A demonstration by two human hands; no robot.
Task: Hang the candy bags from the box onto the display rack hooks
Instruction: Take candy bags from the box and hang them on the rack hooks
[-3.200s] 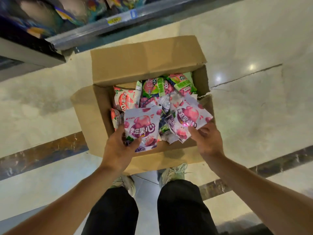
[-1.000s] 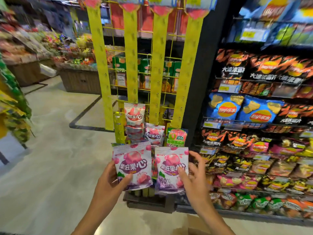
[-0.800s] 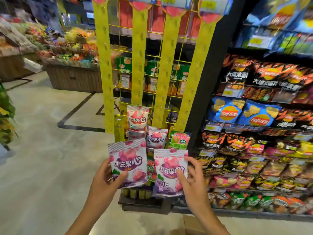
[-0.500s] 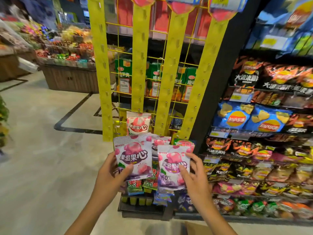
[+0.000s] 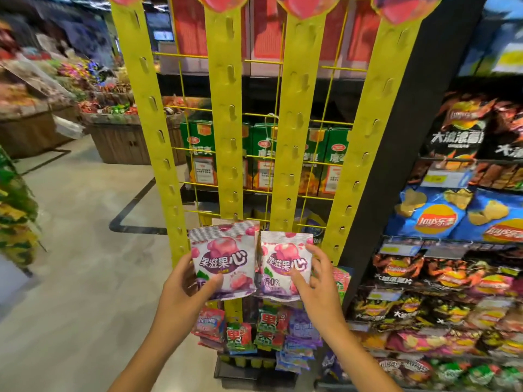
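Note:
I hold two white-and-purple candy bags upright in front of the yellow display rack [image 5: 223, 114]. My left hand [image 5: 185, 290] grips the lower left corner of the left candy bag [image 5: 223, 256]. My right hand [image 5: 317, 281] pinches the right candy bag [image 5: 283, 264] by its lower right side. Both bags are level with the lower ends of the rack's two middle hanging strips [image 5: 288, 154], whose upper hooks are bare. Several candy bags [image 5: 254, 332] hang below my hands on the rack. The box is out of view.
A black shelving unit with crisp bags [image 5: 447, 219] stands close on the right. Green cartons [image 5: 263, 157] sit behind the rack's wire grid. Wooden bins of sweets [image 5: 119, 131] are at the back left, with open floor [image 5: 73, 250] to the left.
I took both bags from the box and stood up facing the rack. Over the last second I have come closer and raised the bags toward the strips.

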